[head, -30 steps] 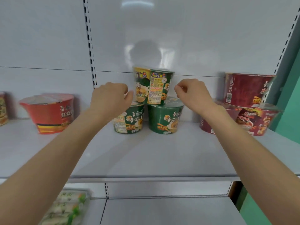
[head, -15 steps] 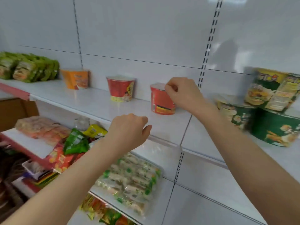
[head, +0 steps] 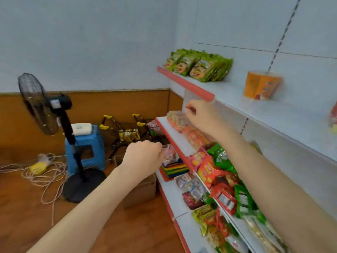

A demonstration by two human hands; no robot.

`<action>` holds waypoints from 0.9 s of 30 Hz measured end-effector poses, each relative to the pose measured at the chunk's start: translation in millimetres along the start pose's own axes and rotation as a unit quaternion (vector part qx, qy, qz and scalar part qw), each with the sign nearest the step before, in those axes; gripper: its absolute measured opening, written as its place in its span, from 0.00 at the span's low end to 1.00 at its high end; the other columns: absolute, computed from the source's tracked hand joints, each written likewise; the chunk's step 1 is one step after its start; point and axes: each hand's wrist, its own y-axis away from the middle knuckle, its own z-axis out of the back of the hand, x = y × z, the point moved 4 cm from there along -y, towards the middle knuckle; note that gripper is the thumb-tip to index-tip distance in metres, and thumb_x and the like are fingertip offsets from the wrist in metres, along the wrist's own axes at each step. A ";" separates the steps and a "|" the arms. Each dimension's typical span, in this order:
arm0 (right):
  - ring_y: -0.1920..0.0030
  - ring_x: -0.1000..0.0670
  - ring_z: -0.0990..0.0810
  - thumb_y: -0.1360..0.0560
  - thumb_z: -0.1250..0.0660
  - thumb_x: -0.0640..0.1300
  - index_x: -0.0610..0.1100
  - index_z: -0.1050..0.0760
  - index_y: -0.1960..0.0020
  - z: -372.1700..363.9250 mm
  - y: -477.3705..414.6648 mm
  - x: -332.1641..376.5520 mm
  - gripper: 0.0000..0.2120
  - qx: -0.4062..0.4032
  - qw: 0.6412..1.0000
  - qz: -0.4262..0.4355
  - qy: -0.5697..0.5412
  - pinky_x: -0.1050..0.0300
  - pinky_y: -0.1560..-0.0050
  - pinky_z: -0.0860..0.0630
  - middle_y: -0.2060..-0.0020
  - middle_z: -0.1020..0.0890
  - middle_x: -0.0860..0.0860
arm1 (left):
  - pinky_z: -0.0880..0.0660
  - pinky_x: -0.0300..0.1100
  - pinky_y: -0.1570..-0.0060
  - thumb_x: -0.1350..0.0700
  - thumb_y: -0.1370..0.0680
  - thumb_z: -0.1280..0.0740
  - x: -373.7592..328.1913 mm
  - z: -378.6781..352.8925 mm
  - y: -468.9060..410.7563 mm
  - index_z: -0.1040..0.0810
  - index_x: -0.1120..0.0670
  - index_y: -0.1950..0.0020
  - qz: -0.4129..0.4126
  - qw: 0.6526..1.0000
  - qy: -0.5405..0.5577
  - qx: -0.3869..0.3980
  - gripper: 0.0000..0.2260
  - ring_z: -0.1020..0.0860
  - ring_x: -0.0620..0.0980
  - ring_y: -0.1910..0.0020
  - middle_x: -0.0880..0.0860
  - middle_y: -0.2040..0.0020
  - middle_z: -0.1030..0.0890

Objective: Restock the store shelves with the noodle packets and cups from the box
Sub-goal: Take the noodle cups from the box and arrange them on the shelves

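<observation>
Two bare hands are up in the air in front of the white metal store shelves (head: 273, 114). The left hand (head: 144, 157) is curled into a fist, and nothing shows inside it. It hangs just in front of the end of a lower shelf. Under that arm, a brown cardboard box (head: 140, 192) sits on the wooden floor, right beside the foot of the shelves. The arm hides the top of the box, so what is inside cannot be seen.

The right hand (head: 199, 114) is curled up tight too, and it holds nothing. It is just under the red front edge of the top shelf. Below it, some pink and orange snack bags (head: 184, 126) lie on the next shelf down.

On the top shelf, many green noodle packets (head: 198, 68) stand in rows at the far end. An orange noodle cup (head: 260, 86) stands on the same shelf, apart from the packets and nearer to the person. The lowest shelves are full of red, green and yellow snack bags (head: 218, 179).

Off to the left, a black standing fan (head: 42, 106) stands on the floor. A blue plastic stool (head: 85, 145) is behind its pole. Some pale cords (head: 45, 176) lie in loops on the floor near them.
</observation>
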 end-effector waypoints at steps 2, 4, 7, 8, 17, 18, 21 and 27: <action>0.48 0.43 0.21 0.22 0.43 0.43 0.42 0.24 0.45 -50.0 -29.7 13.8 0.11 0.027 1.000 0.014 -0.002 0.49 0.49 0.25 0.49 0.18 0.44 | 0.36 0.41 0.70 0.46 0.18 0.49 40.5 -23.5 -0.7 0.28 0.52 0.53 0.041 0.999 -0.009 0.023 0.15 0.21 0.53 0.56 0.50 0.62 0.24; 0.49 0.42 0.22 0.22 0.43 0.44 0.43 0.24 0.46 -100.0 -57.1 20.6 0.12 0.056 0.998 0.027 0.007 0.52 0.52 0.26 0.50 0.18 0.44 | 0.34 0.42 0.65 0.47 0.19 0.49 76.2 -52.2 -4.4 0.26 0.52 0.49 0.079 0.996 -0.013 0.046 0.15 0.21 0.54 0.53 0.53 0.54 0.20; 0.51 0.41 0.22 0.22 0.44 0.44 0.41 0.24 0.48 -173.5 -98.9 19.0 0.11 0.098 0.994 0.040 0.017 0.56 0.60 0.32 0.53 0.19 0.43 | 0.32 0.42 0.64 0.47 0.18 0.49 124.4 -104.4 -19.3 0.25 0.53 0.47 0.109 0.990 -0.019 0.082 0.16 0.20 0.54 0.54 0.53 0.52 0.20; 0.52 0.41 0.22 0.22 0.44 0.44 0.41 0.24 0.48 -197.4 -113.4 15.9 0.12 0.112 0.993 0.041 0.015 0.55 0.60 0.32 0.54 0.19 0.42 | 0.32 0.42 0.64 0.47 0.18 0.50 140.0 -122.6 -27.0 0.25 0.53 0.47 0.118 0.988 -0.019 0.095 0.16 0.20 0.54 0.53 0.53 0.52 0.19; 0.46 0.41 0.22 0.21 0.44 0.46 0.42 0.28 0.39 -380.4 -251.4 -31.1 0.14 0.236 0.971 -0.034 -0.007 0.48 0.48 0.24 0.46 0.19 0.43 | 0.30 0.42 0.61 0.48 0.18 0.48 263.6 -284.0 -120.8 0.25 0.55 0.47 0.196 0.949 0.056 0.240 0.16 0.21 0.53 0.53 0.53 0.51 0.20; 0.45 0.41 0.22 0.21 0.44 0.46 0.43 0.29 0.38 -396.7 -265.1 -34.5 0.14 0.248 0.968 -0.043 -0.004 0.49 0.48 0.24 0.45 0.20 0.43 | 0.31 0.42 0.61 0.48 0.18 0.48 276.9 -296.8 -128.9 0.25 0.56 0.47 0.206 0.944 0.062 0.251 0.16 0.21 0.54 0.52 0.54 0.51 0.20; 0.43 0.41 0.23 0.21 0.44 0.47 0.43 0.30 0.36 -444.7 -297.9 -44.9 0.15 0.285 0.956 -0.075 0.000 0.49 0.45 0.25 0.43 0.21 0.43 | 0.28 0.44 0.57 0.48 0.18 0.47 314.6 -333.0 -152.2 0.25 0.56 0.45 0.230 0.927 0.079 0.285 0.16 0.21 0.55 0.49 0.55 0.48 0.20; 0.42 0.38 0.24 0.21 0.43 0.45 0.39 0.29 0.37 -542.0 -339.9 -85.4 0.16 0.310 0.938 -0.154 0.018 0.49 0.44 0.27 0.44 0.20 0.39 | 0.29 0.42 0.57 0.49 0.18 0.47 379.2 -422.9 -203.7 0.25 0.55 0.43 0.215 0.912 0.110 0.331 0.15 0.21 0.54 0.48 0.55 0.46 0.20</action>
